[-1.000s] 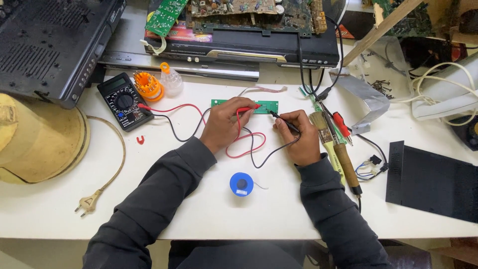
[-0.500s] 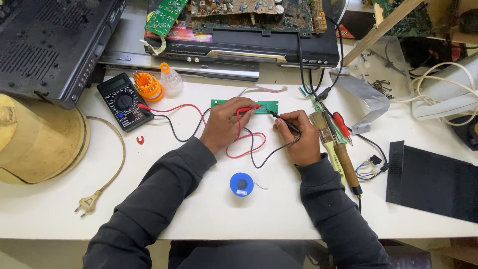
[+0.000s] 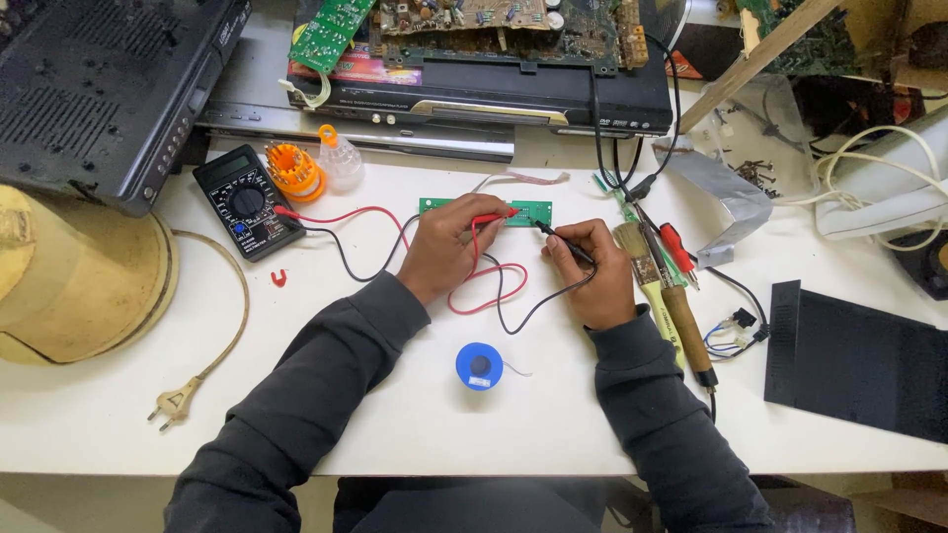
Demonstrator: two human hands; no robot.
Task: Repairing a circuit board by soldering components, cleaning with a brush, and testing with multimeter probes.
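From the head camera, the left hand (image 3: 449, 247) grips a red probe (image 3: 491, 217) and the right hand (image 3: 595, 266) grips a black probe (image 3: 565, 243), both tips resting on a small green circuit board (image 3: 526, 211) lying flat on the white table (image 3: 395, 415), just in front of a black player. Their red and black leads run left to a black multimeter (image 3: 247, 200); a blue solder spool (image 3: 480, 366) sits near the wrists, a wooden-handled brush (image 3: 664, 296) beside the right hand.

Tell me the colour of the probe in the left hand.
Red probe, held by the left hand; the head view shows it.
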